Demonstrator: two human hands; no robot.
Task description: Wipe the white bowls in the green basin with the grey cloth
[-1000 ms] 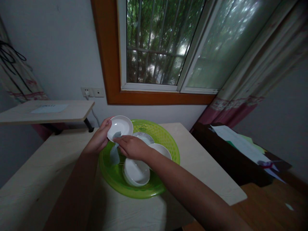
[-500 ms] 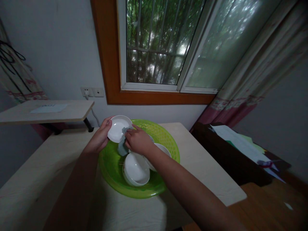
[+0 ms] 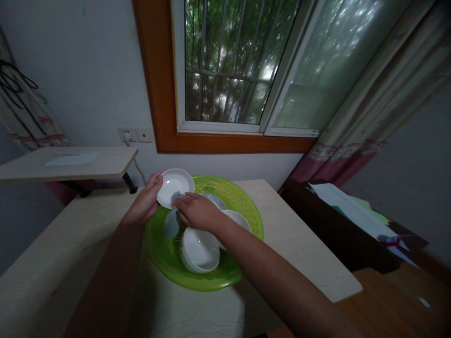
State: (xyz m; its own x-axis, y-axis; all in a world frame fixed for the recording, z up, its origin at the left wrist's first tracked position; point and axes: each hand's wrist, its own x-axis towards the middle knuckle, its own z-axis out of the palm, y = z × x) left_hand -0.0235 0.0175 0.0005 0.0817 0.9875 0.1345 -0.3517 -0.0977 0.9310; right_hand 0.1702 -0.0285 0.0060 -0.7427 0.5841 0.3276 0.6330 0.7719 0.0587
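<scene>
Your left hand [image 3: 146, 202] holds the white dish [image 3: 174, 180] over the green basin [image 3: 248, 199]; your right hand [image 3: 199, 212] pinches the grey cloth [image 3: 172, 225] against it. Wiping seems unfinished; whether the bowls [image 3: 202, 251] are done is unclear.

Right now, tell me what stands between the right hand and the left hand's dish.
Only the cloth, held in the right hand at the near side of the dish; nothing else visible.

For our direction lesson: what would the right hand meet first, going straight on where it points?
Probably the white dish in the left hand; the right hand, holding a cloth, points towards it, though depth is unclear.
</scene>
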